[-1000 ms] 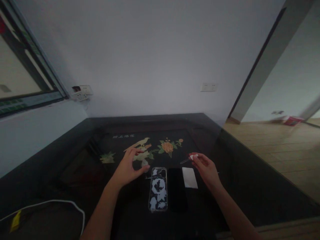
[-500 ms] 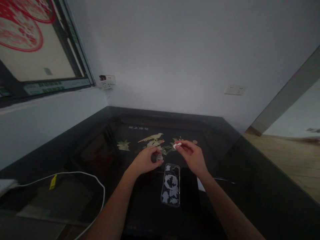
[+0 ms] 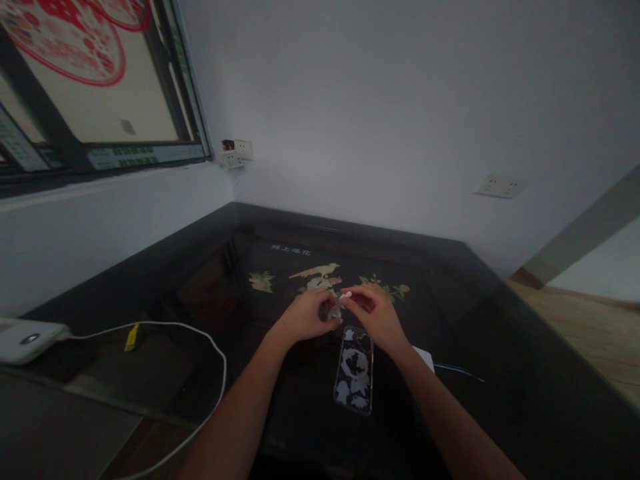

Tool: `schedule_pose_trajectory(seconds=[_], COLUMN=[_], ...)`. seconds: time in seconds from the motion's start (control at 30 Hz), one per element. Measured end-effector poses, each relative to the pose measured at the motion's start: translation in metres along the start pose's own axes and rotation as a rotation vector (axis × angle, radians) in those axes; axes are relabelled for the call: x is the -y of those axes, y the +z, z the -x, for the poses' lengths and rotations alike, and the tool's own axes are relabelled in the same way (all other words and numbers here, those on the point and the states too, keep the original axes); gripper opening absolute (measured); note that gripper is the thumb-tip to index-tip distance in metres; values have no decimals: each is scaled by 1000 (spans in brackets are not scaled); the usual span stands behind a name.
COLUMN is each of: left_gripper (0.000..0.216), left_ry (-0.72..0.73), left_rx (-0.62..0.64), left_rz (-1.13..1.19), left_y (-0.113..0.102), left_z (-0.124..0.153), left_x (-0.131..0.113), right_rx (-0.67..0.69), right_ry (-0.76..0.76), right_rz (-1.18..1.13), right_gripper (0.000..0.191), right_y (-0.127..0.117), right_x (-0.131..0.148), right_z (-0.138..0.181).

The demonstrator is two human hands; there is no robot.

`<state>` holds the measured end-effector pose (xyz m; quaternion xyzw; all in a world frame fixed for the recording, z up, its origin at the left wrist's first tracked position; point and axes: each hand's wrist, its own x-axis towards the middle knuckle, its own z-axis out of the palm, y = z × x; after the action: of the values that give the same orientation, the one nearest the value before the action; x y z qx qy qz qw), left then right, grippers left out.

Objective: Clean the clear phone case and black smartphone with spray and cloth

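My left hand (image 3: 305, 315) is closed around a small clear object (image 3: 332, 311) just above the table. My right hand (image 3: 374, 315) meets it from the right, pinching a small white piece (image 3: 345, 294) at its fingertips against that object. Directly below both hands lies a clear phone case (image 3: 355, 370) with a black-and-white pattern, flat on the dark table (image 3: 210, 287). A white card (image 3: 424, 356) shows partly behind my right wrist.
The table top bears a painted bird and flowers (image 3: 320, 273). A white cable (image 3: 200, 347) with a yellow tag runs from a white device (image 3: 25, 339) at the left. A window (image 3: 85, 87) stands at left, wall sockets (image 3: 235, 152) in the corner, wooden floor (image 3: 590, 333) at right.
My hands have come together over the top of the phone case: the left picked up the small clear object, the right brought the white piece to it. The view turned left.
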<state>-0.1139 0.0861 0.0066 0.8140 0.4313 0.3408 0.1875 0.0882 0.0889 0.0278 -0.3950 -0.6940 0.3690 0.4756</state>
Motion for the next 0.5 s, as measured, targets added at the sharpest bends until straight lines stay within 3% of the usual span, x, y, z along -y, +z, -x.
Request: schedule_pose_trajectory(seconds=[0.23, 0.5], left_gripper=[16, 14], left_ry=[22, 37], left_rx=[-2, -14], left_rz=[6, 26], left_y=[1, 1], left_z=[-1, -2], left_x=[4, 4], right_rx=[97, 127], right_ry=[-112, -94], right_rz=[255, 368], right_gripper=[12, 8], right_y=[7, 9], right_x=[0, 0], right_z=[2, 1])
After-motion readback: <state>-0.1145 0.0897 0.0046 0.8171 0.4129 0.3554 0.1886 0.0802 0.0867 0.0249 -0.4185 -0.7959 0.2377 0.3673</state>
